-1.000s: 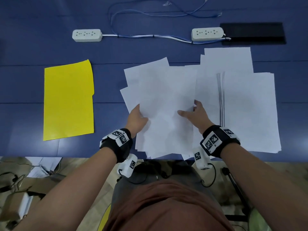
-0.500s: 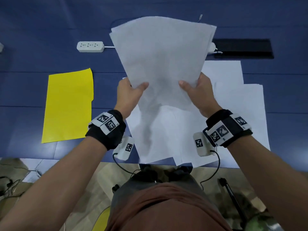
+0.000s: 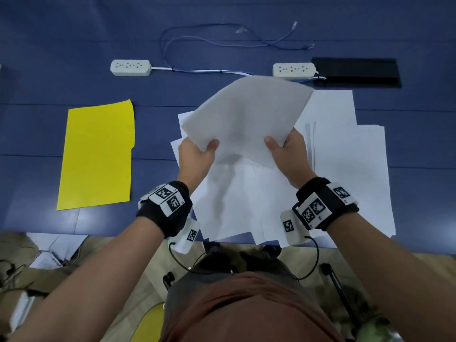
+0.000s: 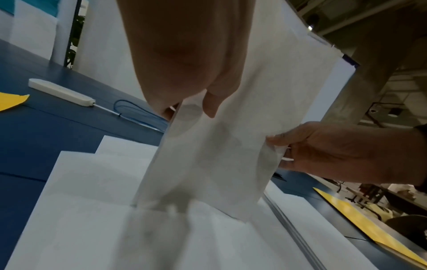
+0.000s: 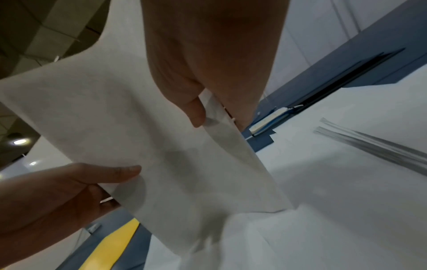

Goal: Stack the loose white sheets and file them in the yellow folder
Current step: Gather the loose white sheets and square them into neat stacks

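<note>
A bundle of white sheets (image 3: 246, 114) stands tilted above the table, its lower edge near the papers below. My left hand (image 3: 197, 154) pinches its left side, thumb on the near face. My right hand (image 3: 286, 149) pinches its right side the same way. In the left wrist view the bundle of white sheets (image 4: 231, 146) hangs between my left hand (image 4: 191, 102) and my right hand (image 4: 300, 146). More loose white sheets (image 3: 345, 169) lie spread on the blue table (image 3: 37, 156). The yellow folder (image 3: 96, 156) lies closed to the left.
Two white power strips (image 3: 130, 67) (image 3: 293, 70) and thin blue cables (image 3: 222, 43) lie at the back. A black flat panel (image 3: 355, 72) sits at the back right. Loose sheets overhang the table's near edge. Cluttered floor below.
The sheets went from flat on the table to lifted upright in both hands. Since half a second ago the bundle has come lower and tilted away.
</note>
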